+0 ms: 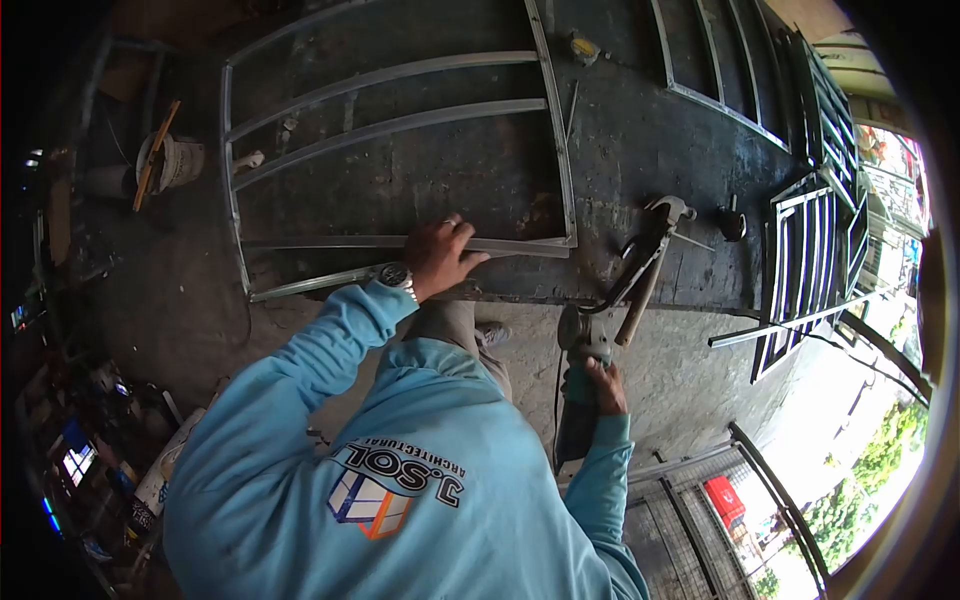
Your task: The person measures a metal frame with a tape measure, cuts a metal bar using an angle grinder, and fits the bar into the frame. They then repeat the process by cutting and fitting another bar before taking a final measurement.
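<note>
My left hand [437, 258], with a watch at its wrist, is closed over a loose-looking metal bar [520, 246] along the near side of a metal frame [390, 75]. My right hand [606, 388] grips the green body of an angle grinder [575, 400]. The grinder's head and disc [572, 328] point toward the table edge, apart from the frame. Just beyond it, a hammer [648, 290] lies at the table edge beside another long tool, whose kind I cannot make out.
The frame lies on a dark worktable [640, 150]. A tape measure [585, 48] sits at the back, and a small dark object [733, 222] at the right. More metal frames [800, 260] stand at the right. A white bucket [183, 160] is at the left.
</note>
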Demonstrator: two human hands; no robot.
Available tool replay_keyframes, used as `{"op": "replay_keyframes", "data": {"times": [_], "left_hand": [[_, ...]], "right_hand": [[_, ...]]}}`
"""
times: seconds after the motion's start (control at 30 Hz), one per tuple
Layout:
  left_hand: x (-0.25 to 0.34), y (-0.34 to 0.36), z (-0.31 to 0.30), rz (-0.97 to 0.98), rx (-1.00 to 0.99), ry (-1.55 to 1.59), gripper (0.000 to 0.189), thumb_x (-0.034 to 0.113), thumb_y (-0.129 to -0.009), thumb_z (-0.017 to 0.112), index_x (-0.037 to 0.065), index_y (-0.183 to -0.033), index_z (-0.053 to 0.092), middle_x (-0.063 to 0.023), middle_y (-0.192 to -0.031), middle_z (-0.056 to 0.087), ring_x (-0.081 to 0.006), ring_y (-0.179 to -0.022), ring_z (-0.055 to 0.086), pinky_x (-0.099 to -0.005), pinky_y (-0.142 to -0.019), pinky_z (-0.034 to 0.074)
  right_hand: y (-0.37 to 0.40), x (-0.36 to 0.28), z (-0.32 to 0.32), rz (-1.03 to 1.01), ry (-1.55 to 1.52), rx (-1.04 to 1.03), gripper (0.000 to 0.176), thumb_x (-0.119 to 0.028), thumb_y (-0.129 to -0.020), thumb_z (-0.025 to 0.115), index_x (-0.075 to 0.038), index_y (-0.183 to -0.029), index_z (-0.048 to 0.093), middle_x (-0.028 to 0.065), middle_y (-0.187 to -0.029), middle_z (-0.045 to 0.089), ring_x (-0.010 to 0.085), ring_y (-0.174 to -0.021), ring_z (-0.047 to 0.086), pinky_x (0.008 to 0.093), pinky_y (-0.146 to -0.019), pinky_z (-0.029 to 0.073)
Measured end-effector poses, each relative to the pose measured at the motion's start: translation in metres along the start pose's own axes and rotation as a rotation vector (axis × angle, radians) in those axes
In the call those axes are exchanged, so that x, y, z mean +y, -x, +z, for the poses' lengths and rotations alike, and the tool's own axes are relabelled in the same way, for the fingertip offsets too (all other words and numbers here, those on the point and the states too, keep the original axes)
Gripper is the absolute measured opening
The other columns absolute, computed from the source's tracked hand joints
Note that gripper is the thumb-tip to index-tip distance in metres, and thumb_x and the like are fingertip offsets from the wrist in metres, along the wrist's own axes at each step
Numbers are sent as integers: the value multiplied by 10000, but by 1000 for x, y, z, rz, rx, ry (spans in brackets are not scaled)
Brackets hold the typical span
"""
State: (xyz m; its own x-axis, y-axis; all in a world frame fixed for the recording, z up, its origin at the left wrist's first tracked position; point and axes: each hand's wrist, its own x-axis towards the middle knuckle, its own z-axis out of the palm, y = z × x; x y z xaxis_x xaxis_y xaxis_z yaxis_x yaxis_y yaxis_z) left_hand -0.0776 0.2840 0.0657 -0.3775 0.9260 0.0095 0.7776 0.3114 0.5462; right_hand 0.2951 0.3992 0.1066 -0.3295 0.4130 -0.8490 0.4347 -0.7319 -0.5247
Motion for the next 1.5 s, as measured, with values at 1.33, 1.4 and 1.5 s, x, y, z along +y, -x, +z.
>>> {"op": "replay_keyframes", "data": {"times": [1.33, 1.4, 1.5], "left_hand": [[-42, 14, 13, 266, 125, 18, 284, 173, -817, 698, 7, -1038, 635, -156, -1029, 632, -322, -1000, 612, -391, -839, 535], [-40, 15, 8, 284, 128, -27, 291, 179, -826, 680, -7, -1040, 616, -159, -1034, 625, -311, -994, 613, -388, -845, 529], [-39, 15, 7, 308, 92, -63, 298, 173, -824, 676, -12, -1046, 600, -141, -1015, 611, -301, -959, 612, -387, -825, 523]], "right_hand": [[9, 1, -6, -86, -40, -18, 377, -312, -861, 692, -25, -1084, 592, 118, -769, 638, 245, -611, 641, 383, -533, 555], [22, -18, 18, -102, -85, -89, 336, -314, -885, 664, -36, -1066, 608, 113, -765, 643, 235, -600, 630, 378, -524, 537], [20, -23, 19, -103, -27, -73, 440, -329, -842, 716, -18, -1123, 582, 110, -811, 650, 225, -622, 645, 357, -533, 558]]}}
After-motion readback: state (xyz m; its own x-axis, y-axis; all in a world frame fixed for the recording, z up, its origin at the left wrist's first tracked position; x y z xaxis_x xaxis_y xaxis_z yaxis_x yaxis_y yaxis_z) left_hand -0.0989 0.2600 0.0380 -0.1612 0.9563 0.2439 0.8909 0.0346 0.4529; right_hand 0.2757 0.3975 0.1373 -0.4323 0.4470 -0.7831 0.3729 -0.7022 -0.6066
